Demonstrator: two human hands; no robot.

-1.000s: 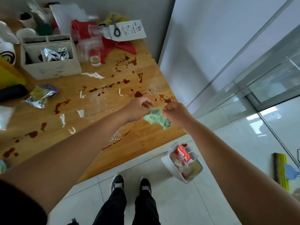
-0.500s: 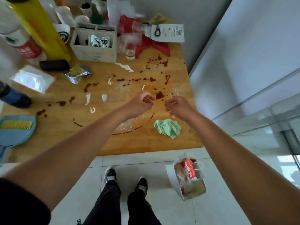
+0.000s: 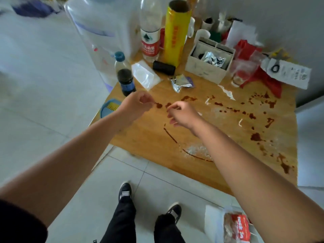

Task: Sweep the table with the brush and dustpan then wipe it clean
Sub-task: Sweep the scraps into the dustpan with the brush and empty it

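Head view.
- Light-brown wooden desk (image 3: 149,137): dark brown spill stains (image 3: 256,136) across the middle; white crumbs (image 3: 196,149) towards the near edge.
- Blue plastic dustpan with yellow comb (image 3: 107,109): at the desk's left edge, just beside the left wrist.
- Left hand (image 3: 135,106) and right hand (image 3: 183,114): above the desk, near each other, fingers loosely curled, nothing visible in either.
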